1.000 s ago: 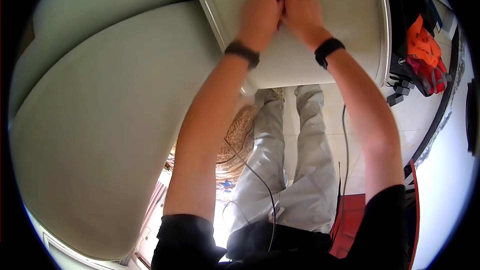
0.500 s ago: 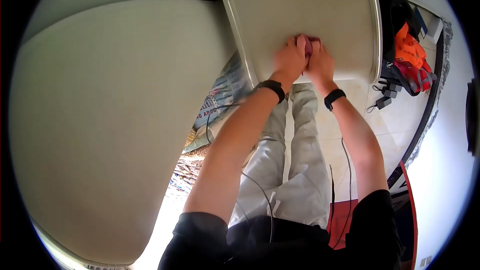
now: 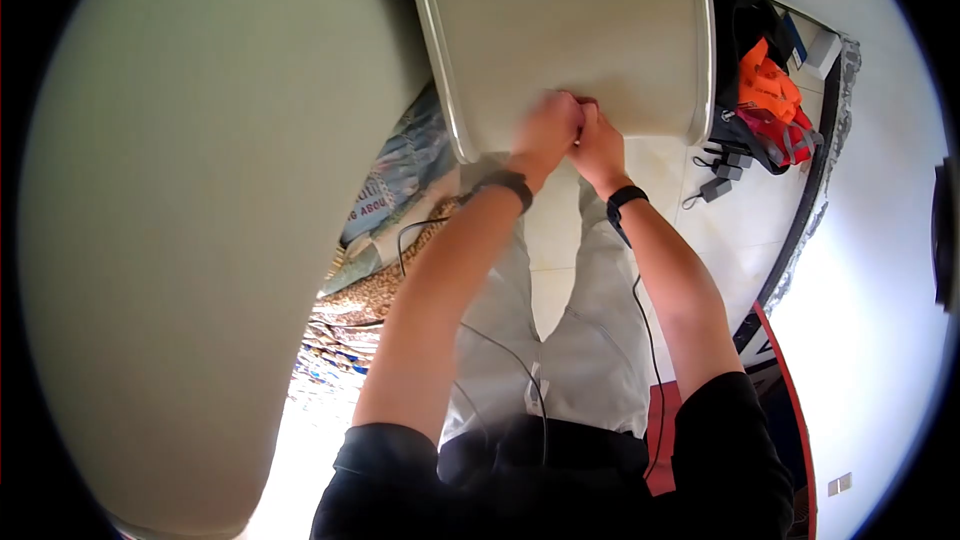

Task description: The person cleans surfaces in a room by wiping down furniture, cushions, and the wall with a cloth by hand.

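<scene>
Above the near edge of a cream bedside cabinet [image 3: 570,20], my two hands are close together around a crumpled dark red cloth [image 3: 588,101]. My left hand [image 3: 548,130] is closed on it and smeared by motion. My right hand [image 3: 600,148] is closed on the cloth's other side, fingers bent. Only a little of the cloth shows between the fingers; most of it is hidden. A black band is on each wrist.
A large pale headboard-like panel [image 3: 210,220] fills the left side. Patterned fabric [image 3: 385,190] lies between it and my legs. Right of the cabinet are black, orange and red bags [image 3: 770,90] and black power adapters [image 3: 718,185] on the tiled floor. A thin cable [image 3: 510,352] crosses my legs.
Both hands, with the cloth, have drawn back toward the cabinet's near edge. The view has shifted, so the cabinet and bags appear further left and higher. My legs stand further apart.
</scene>
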`<state>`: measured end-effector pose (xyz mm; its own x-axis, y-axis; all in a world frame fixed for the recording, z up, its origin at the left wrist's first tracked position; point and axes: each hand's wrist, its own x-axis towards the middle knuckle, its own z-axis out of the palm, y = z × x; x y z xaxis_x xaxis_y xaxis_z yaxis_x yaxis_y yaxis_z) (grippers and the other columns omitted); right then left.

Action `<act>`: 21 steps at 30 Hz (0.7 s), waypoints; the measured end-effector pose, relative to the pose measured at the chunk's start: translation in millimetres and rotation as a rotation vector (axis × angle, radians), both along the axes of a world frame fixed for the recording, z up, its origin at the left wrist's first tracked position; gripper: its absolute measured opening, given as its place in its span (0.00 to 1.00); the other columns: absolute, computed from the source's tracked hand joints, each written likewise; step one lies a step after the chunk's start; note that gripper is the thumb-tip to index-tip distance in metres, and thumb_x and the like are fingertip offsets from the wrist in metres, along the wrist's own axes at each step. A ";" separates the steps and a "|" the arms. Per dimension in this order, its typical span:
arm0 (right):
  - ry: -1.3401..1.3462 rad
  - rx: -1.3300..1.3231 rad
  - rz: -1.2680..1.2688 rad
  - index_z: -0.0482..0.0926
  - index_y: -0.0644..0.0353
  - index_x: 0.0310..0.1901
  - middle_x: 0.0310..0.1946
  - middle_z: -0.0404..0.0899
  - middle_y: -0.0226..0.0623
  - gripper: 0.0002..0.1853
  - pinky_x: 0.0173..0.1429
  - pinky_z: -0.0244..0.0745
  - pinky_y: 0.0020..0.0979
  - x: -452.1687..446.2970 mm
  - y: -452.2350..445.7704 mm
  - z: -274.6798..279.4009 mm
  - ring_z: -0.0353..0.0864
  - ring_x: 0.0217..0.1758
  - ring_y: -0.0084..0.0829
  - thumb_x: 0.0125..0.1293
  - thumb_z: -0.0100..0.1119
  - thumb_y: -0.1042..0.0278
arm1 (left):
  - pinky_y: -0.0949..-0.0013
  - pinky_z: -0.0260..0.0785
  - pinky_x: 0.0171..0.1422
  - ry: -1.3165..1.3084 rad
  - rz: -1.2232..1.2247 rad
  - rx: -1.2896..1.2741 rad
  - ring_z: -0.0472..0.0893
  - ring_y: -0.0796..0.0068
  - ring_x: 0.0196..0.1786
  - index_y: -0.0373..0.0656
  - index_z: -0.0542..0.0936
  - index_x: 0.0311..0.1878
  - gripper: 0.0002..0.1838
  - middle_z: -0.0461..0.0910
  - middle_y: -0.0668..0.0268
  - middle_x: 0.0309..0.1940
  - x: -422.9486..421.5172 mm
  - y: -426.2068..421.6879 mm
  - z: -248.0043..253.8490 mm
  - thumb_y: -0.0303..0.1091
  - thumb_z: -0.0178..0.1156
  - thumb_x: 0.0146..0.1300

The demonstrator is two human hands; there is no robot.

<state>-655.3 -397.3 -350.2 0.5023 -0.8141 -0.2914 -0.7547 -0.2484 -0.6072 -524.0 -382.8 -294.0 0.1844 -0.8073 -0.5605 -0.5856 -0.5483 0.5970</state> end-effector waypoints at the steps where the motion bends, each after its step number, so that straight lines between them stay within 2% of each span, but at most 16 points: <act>1: 0.042 0.040 0.018 0.67 0.56 0.48 0.43 0.81 0.43 0.18 0.43 0.79 0.48 -0.4 -4.4 4.1 0.81 0.43 0.49 0.60 0.60 0.62 | 0.51 0.78 0.44 0.038 -0.008 0.069 0.83 0.43 0.43 0.35 0.79 0.42 0.11 0.81 0.47 0.43 3.0 -7.3 4.7 0.33 0.56 0.65; 2: 0.084 0.075 0.036 0.67 0.56 0.49 0.43 0.81 0.43 0.18 0.43 0.79 0.48 1.4 -9.6 6.9 0.81 0.43 0.49 0.60 0.60 0.62 | 0.51 0.78 0.44 0.077 -0.017 0.133 0.83 0.44 0.42 0.35 0.78 0.44 0.11 0.81 0.47 0.44 4.4 -14.0 5.1 0.34 0.57 0.65; 5: 0.096 0.111 0.106 0.67 0.54 0.49 0.37 0.82 0.43 0.18 0.39 0.78 0.49 -1.3 -24.4 7.1 0.83 0.38 0.50 0.61 0.61 0.60 | 0.55 0.79 0.46 -0.195 -0.100 0.126 0.83 0.52 0.47 0.40 0.72 0.48 0.14 0.80 0.52 0.44 -11.1 -2.4 -34.4 0.36 0.61 0.64; 7: 0.163 0.199 0.176 0.67 0.54 0.49 0.34 0.83 0.43 0.19 0.38 0.78 0.50 -5.3 -38.8 7.0 0.83 0.36 0.51 0.61 0.62 0.57 | 0.55 0.79 0.47 -0.109 -0.025 0.166 0.83 0.51 0.48 0.41 0.71 0.49 0.16 0.79 0.52 0.46 -12.1 -6.1 -30.8 0.35 0.62 0.63; 8: 0.144 0.156 0.223 0.67 0.54 0.49 0.33 0.83 0.43 0.20 0.38 0.78 0.50 -8.5 -45.8 4.0 0.83 0.35 0.51 0.61 0.63 0.56 | 0.54 0.79 0.48 -0.068 0.009 0.186 0.83 0.50 0.48 0.42 0.71 0.50 0.16 0.79 0.52 0.47 -13.1 -9.2 -30.1 0.35 0.62 0.63; 11: 0.076 0.091 0.302 0.68 0.54 0.49 0.32 0.84 0.42 0.22 0.37 0.79 0.49 -15.1 -64.0 -3.6 0.84 0.34 0.51 0.61 0.65 0.52 | 0.54 0.79 0.47 -0.264 -0.124 0.137 0.83 0.48 0.48 0.42 0.69 0.51 0.18 0.79 0.52 0.49 -16.9 -24.8 -29.1 0.35 0.63 0.62; 13: 0.029 0.109 0.298 0.69 0.54 0.49 0.33 0.85 0.42 0.23 0.37 0.79 0.48 -16.1 -85.0 -1.8 0.84 0.35 0.50 0.60 0.66 0.50 | 0.53 0.79 0.47 -0.255 -0.143 0.114 0.83 0.47 0.48 0.42 0.68 0.51 0.18 0.78 0.51 0.50 -17.0 -43.9 -25.7 0.35 0.63 0.62; 14: -0.034 0.048 0.284 0.67 0.55 0.49 0.29 0.83 0.47 0.20 0.34 0.77 0.52 -15.9 -94.0 0.7 0.82 0.31 0.54 0.60 0.63 0.59 | 0.53 0.79 0.47 -0.250 -0.154 0.103 0.83 0.46 0.47 0.42 0.68 0.52 0.19 0.78 0.51 0.51 -17.6 -54.0 -23.1 0.34 0.63 0.62; 17: 0.023 -0.115 0.299 0.69 0.54 0.50 0.31 0.84 0.47 0.19 0.34 0.77 0.53 -21.7 -126.4 -19.9 0.82 0.31 0.55 0.60 0.62 0.60 | 0.52 0.78 0.48 -0.241 -0.078 -0.022 0.83 0.46 0.47 0.40 0.68 0.49 0.17 0.79 0.50 0.49 -24.0 -85.0 -24.9 0.35 0.62 0.63; 19: 0.004 -0.073 0.224 0.70 0.53 0.50 0.33 0.84 0.47 0.17 0.37 0.77 0.53 -18.7 -154.3 -2.6 0.83 0.34 0.55 0.62 0.61 0.60 | 0.50 0.78 0.46 -0.219 -0.068 -0.136 0.83 0.44 0.45 0.40 0.68 0.51 0.17 0.80 0.49 0.47 -25.2 -109.9 -35.8 0.36 0.60 0.65; 21: 0.010 -0.090 0.193 0.71 0.54 0.49 0.33 0.84 0.47 0.16 0.38 0.78 0.53 -21.6 -187.6 -8.6 0.83 0.36 0.56 0.63 0.59 0.60 | 0.50 0.77 0.46 -0.211 -0.037 -0.210 0.83 0.45 0.46 0.40 0.69 0.51 0.18 0.81 0.50 0.46 -27.3 -139.8 -42.7 0.39 0.61 0.64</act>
<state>-676.9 -585.0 -358.8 0.6492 -0.7259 -0.2273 -0.6936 -0.4424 -0.5684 -551.2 -522.6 -336.6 0.2476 -0.9100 -0.3326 -0.7259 -0.4016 0.5584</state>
